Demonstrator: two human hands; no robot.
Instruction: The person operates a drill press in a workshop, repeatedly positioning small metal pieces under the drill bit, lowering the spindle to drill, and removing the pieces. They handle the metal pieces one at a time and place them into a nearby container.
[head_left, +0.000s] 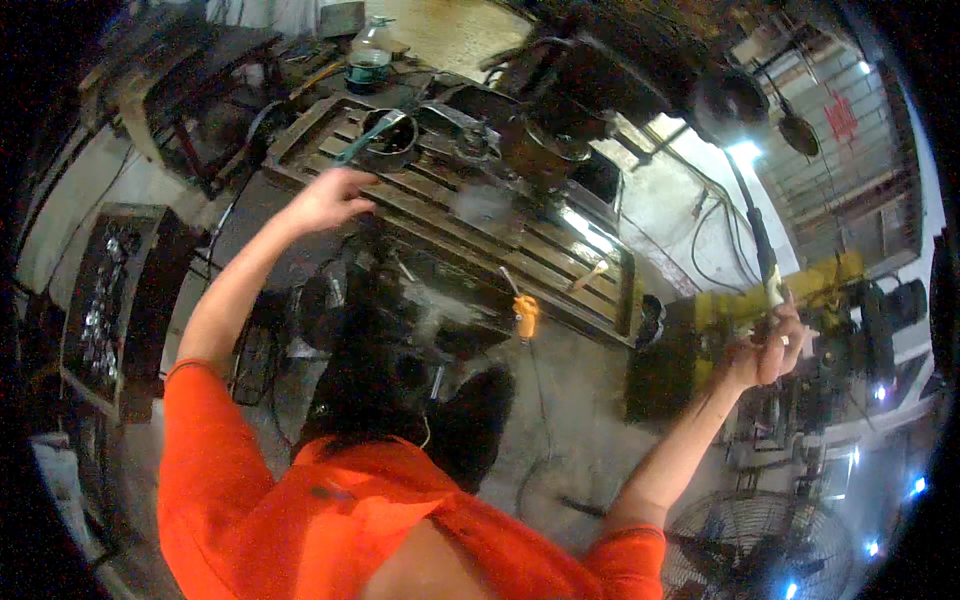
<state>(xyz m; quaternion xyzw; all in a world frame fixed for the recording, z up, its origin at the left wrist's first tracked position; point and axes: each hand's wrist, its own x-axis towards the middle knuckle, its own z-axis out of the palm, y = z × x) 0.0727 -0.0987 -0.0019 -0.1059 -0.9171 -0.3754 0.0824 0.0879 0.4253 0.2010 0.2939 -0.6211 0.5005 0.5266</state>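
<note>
left hand (330, 200): fingers loosely curled, holding nothing, resting at the edge of the grimy slotted steel machine table (480, 240), probably to steady things.
right hand (768, 345): wrapped tight round the long dark metal feed lever (757, 235), up high for leverage.

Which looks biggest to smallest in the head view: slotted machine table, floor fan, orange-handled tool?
1. Slotted machine table
2. Floor fan, partly cut off at the edge and nearer the camera, so unsure
3. Orange-handled tool

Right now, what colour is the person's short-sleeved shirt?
Bright orange short-sleeved shirt, clearest in the head view.
</note>
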